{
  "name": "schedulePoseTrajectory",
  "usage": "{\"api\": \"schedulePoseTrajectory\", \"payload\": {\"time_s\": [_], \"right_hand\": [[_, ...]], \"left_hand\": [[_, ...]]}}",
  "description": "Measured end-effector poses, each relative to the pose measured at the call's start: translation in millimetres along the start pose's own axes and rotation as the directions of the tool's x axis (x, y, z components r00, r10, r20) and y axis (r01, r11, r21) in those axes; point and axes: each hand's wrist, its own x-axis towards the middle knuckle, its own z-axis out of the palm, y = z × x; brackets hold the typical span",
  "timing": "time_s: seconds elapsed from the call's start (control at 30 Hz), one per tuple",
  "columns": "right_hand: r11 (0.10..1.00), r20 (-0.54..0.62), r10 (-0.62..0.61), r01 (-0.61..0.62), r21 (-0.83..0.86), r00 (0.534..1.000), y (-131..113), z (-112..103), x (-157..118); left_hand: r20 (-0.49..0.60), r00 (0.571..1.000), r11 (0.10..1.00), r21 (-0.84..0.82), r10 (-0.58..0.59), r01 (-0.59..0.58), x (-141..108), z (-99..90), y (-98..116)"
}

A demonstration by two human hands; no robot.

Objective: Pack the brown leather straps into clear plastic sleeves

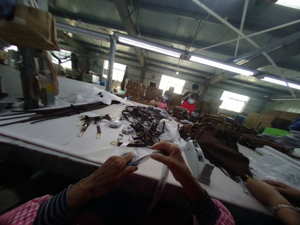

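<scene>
Over the front edge of the white table [63,134], my left hand [114,168] is closed round a coiled strap in clear plastic [139,158]. My right hand [170,156] pinches the other end of the same wrapped strap. A loose strip of clear plastic [161,184] dangles below my right hand. Just beyond my hands lies a heap of dark brown straps [145,122]. Left of the heap are two plastic-wrapped coils [114,124] and several short straps with gold clasps [98,131]. A white tape dispenser [197,159] stands right of my right hand.
Dark brown fabric bags [217,143] are piled on the right. Long brown straps [58,112] stretch across the left side. A co-worker's arm [264,193] reaches in at lower right, near clear plastic bags [274,168]. Other people [191,97] are beyond the table.
</scene>
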Motion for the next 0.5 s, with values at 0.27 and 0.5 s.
{"api": "schedulePoseTrajectory", "payload": {"time_s": [0.27,0.5], "right_hand": [[0.987,0.267,-0.023,-0.02,0.159,0.963,34.3,0.5,33.2],[0.952,-0.254,-0.072,0.143,0.272,0.965,47.7,52.7,7.6]], "left_hand": [[0.186,0.956,0.616,-0.733,-0.228,0.289,18.4,-5.3,58.6],[0.1,0.918,0.064,-0.989,-0.384,0.134,64.5,-15.5,93.2]]}}
